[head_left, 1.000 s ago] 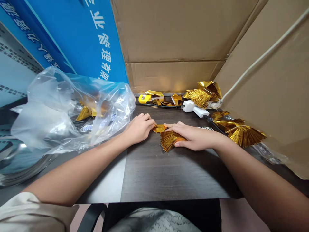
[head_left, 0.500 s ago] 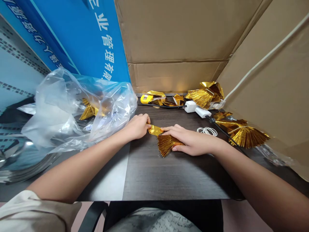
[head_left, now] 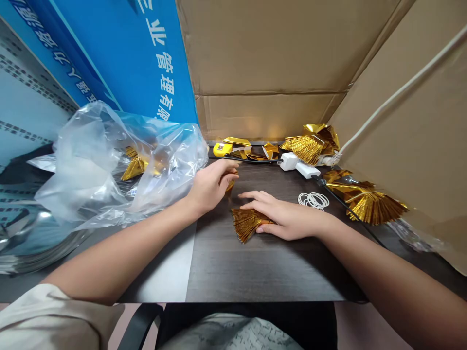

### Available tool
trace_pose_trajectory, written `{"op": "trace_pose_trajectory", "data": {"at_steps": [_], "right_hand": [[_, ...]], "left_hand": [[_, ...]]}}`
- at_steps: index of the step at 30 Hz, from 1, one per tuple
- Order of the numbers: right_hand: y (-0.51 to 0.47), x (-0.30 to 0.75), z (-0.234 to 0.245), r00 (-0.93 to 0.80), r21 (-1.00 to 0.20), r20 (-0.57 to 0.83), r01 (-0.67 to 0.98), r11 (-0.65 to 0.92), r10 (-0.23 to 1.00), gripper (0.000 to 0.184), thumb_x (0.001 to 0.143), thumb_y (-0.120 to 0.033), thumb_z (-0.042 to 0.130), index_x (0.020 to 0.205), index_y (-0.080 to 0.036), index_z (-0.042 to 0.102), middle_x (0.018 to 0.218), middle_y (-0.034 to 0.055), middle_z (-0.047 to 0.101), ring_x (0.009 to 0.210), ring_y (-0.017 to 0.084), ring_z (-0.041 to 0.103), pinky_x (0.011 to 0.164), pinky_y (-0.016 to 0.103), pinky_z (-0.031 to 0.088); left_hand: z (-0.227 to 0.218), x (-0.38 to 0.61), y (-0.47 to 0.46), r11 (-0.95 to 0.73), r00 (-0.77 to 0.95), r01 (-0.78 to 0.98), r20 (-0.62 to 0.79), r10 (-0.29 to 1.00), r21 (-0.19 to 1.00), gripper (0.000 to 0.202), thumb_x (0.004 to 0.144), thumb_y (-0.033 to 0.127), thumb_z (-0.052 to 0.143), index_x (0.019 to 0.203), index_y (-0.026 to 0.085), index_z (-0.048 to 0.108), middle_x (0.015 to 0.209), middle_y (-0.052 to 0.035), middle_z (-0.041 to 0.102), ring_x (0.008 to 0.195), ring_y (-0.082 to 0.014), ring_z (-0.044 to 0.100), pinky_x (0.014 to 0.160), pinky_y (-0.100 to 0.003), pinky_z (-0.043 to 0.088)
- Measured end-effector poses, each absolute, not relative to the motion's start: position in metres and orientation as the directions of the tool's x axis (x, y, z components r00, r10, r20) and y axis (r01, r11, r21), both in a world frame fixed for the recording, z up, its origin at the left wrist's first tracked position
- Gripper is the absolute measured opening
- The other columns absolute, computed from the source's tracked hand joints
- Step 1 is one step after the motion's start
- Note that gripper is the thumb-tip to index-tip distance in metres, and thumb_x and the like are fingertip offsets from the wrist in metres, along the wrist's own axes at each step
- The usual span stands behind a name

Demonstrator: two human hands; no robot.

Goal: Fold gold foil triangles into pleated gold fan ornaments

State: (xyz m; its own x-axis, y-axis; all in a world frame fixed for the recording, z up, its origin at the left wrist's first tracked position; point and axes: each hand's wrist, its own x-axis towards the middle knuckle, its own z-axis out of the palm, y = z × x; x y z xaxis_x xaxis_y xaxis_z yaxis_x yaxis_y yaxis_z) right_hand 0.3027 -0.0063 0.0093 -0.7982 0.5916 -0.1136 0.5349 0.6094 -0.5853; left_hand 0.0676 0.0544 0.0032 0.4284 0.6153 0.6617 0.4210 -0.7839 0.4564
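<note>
My left hand (head_left: 211,187) is curled at the middle of the dark wood-grain table, with a small gold foil strip (head_left: 229,188) pinched under its fingertips. My right hand (head_left: 288,218) lies a little lower and to the right. Its thumb and fingers grip the end of a pleated gold foil fan (head_left: 246,223). The strip and the fan look apart, and the left hand hides most of the strip.
A crumpled clear plastic bag (head_left: 87,165) with gold foil inside lies at the left. Gold foil fans (head_left: 372,204) and white elastic bands (head_left: 313,200) lie to the right. A white power adapter (head_left: 290,161) and a yellow object (head_left: 222,149) sit at the back, against cardboard walls (head_left: 270,53).
My left hand has moved up and left, away from the fan, with the gold strip under its fingers. The fan and my right hand have shifted slightly toward me.
</note>
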Motion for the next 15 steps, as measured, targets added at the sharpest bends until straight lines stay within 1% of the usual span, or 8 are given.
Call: {"op": "trace_pose_trajectory", "data": {"at_steps": [1,3,4,5,7,11,13,15], "right_hand": [[-0.007,0.302,0.009,-0.794,-0.586,-0.111,0.538,0.606,0.598,0.051,0.097,-0.037,0.053,0.143,-0.017,0.046,0.162,0.0138,0.026,0.149,0.028,0.030,0.124,0.055,0.032],[-0.008,0.301,0.010,-0.778,-0.589,-0.121,0.556,0.587,0.616,0.052,0.095,-0.036,0.054,0.144,-0.018,0.046,0.160,0.0153,0.022,0.148,0.029,0.033,0.123,0.054,0.036],[-0.009,0.301,0.010,-0.768,-0.589,-0.135,0.571,0.573,0.627,0.053,0.095,-0.036,0.055,0.145,-0.019,0.045,0.158,0.0158,0.022,0.145,0.030,0.037,0.121,0.054,0.039],[-0.010,0.300,0.011,-0.757,-0.588,-0.147,0.584,0.559,0.636,0.054,0.095,-0.036,0.054,0.145,-0.020,0.045,0.156,0.0161,0.024,0.142,0.029,0.042,0.119,0.053,0.041],[-0.010,0.299,0.011,-0.744,-0.585,-0.163,0.602,0.544,0.648,0.053,0.095,-0.036,0.054,0.146,-0.022,0.044,0.151,0.0156,0.027,0.136,0.029,0.047,0.117,0.053,0.043],[-0.008,0.300,0.007,-0.746,-0.586,-0.118,0.585,0.561,0.655,0.052,0.095,-0.036,0.054,0.144,-0.020,0.045,0.153,0.0146,0.027,0.138,0.028,0.044,0.118,0.052,0.042],[-0.007,0.301,0.005,-0.749,-0.604,-0.091,0.565,0.562,0.656,0.049,0.095,-0.036,0.056,0.139,-0.018,0.048,0.152,0.0150,0.029,0.133,0.025,0.047,0.116,0.051,0.044],[-0.005,0.302,0.004,-0.758,-0.613,-0.074,0.547,0.570,0.648,0.047,0.094,-0.036,0.056,0.137,-0.018,0.050,0.146,0.0151,0.037,0.127,0.025,0.048,0.113,0.051,0.045]], "left_hand": [[0.007,0.065,0.053,-0.843,0.499,0.440,0.696,0.516,0.309,0.014,0.100,0.017,0.055,0.112,0.016,0.060,0.097,-0.0052,0.071,0.090,-0.0135,0.069,0.082,-0.026,0.055],[0.013,0.063,0.051,-0.904,0.670,0.422,0.647,0.364,0.072,0.017,0.103,0.018,0.047,0.112,0.017,0.062,0.096,-0.0055,0.072,0.089,-0.0142,0.068,0.080,-0.027,0.052],[0.015,0.063,0.050,-0.915,0.743,0.403,0.581,0.334,0.010,0.020,0.104,0.018,0.045,0.113,0.017,0.062,0.094,-0.0053,0.071,0.087,-0.0147,0.067,0.079,-0.028,0.051],[0.016,0.064,0.050,-0.919,0.790,0.395,0.513,0.337,-0.005,0.020,0.104,0.018,0.045,0.114,0.017,0.062,0.093,-0.0051,0.071,0.085,-0.0150,0.066,0.077,-0.028,0.050],[0.013,0.069,0.048,-0.901,0.792,0.423,0.445,0.418,0.094,0.021,0.101,0.016,0.049,0.118,0.017,0.061,0.095,-0.0049,0.070,0.085,-0.0146,0.066,0.077,-0.027,0.051],[0.002,0.076,0.047,-0.800,0.669,0.440,0.445,0.595,0.408,0.032,0.091,0.009,0.064,0.121,0.017,0.060,0.098,-0.0031,0.068,0.086,-0.0124,0.065,0.078,-0.024,0.054],[-0.002,0.077,0.047,-0.770,0.669,0.413,0.413,0.618,0.486,0.034,0.087,0.008,0.068,0.119,0.018,0.061,0.093,-0.0012,0.067,0.083,-0.0117,0.065,0.078,-0.024,0.054],[-0.003,0.077,0.046,-0.734,0.663,0.387,0.384,0.642,0.558,0.036,0.085,0.008,0.070,0.119,0.018,0.061,0.090,-0.0003,0.068,0.080,-0.0113,0.066,0.077,-0.024,0.055]]}}
